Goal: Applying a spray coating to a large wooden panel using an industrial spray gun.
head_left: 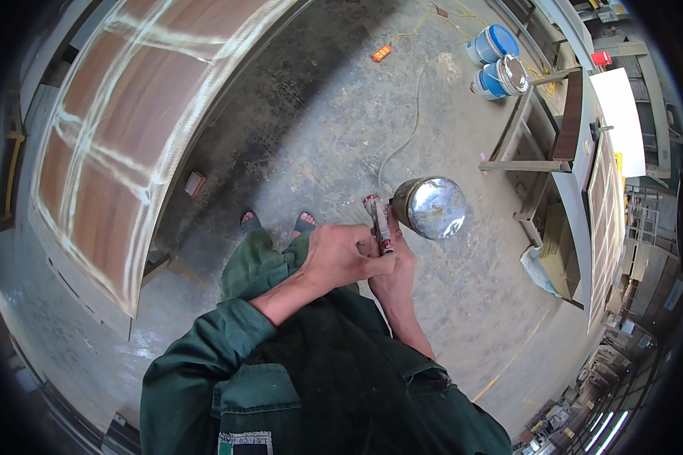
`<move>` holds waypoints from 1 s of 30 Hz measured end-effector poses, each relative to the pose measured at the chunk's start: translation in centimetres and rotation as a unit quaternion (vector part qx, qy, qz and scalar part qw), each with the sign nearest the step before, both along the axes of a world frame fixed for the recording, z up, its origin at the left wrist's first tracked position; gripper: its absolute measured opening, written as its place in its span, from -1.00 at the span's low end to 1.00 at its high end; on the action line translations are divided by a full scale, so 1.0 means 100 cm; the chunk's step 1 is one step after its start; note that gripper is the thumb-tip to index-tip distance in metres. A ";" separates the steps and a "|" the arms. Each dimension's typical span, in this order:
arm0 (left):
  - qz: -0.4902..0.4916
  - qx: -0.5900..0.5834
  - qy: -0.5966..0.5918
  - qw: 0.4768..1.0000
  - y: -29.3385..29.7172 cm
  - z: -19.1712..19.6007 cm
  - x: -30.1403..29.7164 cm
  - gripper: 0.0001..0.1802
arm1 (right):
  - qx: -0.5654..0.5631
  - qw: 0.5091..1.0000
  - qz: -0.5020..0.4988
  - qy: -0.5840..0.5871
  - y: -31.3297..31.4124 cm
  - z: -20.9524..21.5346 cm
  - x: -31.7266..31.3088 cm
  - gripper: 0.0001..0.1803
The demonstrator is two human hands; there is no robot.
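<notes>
I stand on a concrete floor and hold a spray gun at waist height. Its shiny metal cup points to the right. My right hand is wrapped around the gun's handle from below. My left hand reaches across from the left and pinches the rear of the gun body. I wear a green work suit and open sandals.
A large glossy brown wooden panel lies on supports to my left. Two blue-and-white paint buckets stand at the far right, beside a wooden frame. A yellow hose and an orange object lie on the floor ahead.
</notes>
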State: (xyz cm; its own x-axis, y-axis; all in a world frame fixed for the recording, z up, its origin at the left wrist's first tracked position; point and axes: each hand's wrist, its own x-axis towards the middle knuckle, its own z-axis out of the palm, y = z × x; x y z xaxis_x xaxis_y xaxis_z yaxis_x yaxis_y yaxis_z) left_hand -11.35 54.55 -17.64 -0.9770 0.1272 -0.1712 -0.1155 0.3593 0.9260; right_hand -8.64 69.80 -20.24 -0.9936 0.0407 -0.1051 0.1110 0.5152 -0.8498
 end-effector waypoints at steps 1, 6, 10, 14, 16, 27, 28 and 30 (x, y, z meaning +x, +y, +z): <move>0.000 -0.001 0.000 1.000 -0.001 0.000 0.000 -0.65 | -0.014 1.000 -0.004 -0.012 0.000 -0.003 0.000 -0.31; -0.011 0.005 -0.005 1.000 -0.003 0.003 -0.001 -0.65 | 0.024 0.999 0.024 0.043 0.001 -0.007 -0.003 -0.29; 0.005 0.012 0.008 1.000 -0.002 -0.001 -0.001 -0.64 | 0.000 0.998 0.026 0.049 -0.002 -0.008 -0.006 -0.27; 0.013 0.011 0.012 1.000 -0.004 -0.002 -0.001 -0.64 | -0.005 0.997 0.033 0.068 -0.004 -0.010 -0.007 -0.27; 0.016 0.012 0.009 1.000 -0.006 0.000 -0.001 -0.64 | -0.002 0.999 0.022 0.037 -0.005 -0.011 -0.006 -0.28; 0.023 0.008 0.018 1.000 -0.009 -0.001 -0.003 -0.65 | -0.022 0.998 0.027 0.053 -0.010 -0.013 -0.012 -0.29; 0.023 0.008 0.018 1.000 -0.010 -0.001 -0.003 -0.65 | -0.013 0.997 0.033 0.062 -0.010 -0.012 -0.012 -0.30; 0.022 0.016 0.005 1.000 -0.010 0.001 -0.004 -0.66 | -0.005 0.997 0.037 0.070 -0.011 -0.009 -0.012 -0.30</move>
State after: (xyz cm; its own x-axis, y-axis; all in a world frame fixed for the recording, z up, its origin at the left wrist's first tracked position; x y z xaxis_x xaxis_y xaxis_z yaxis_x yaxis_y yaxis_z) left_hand -11.71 53.52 -17.56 -0.9835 0.0901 -0.1572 -0.1201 0.3253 0.9380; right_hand -9.85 68.69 -21.15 -0.9989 -0.0339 0.0338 -0.0464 0.5092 -0.8594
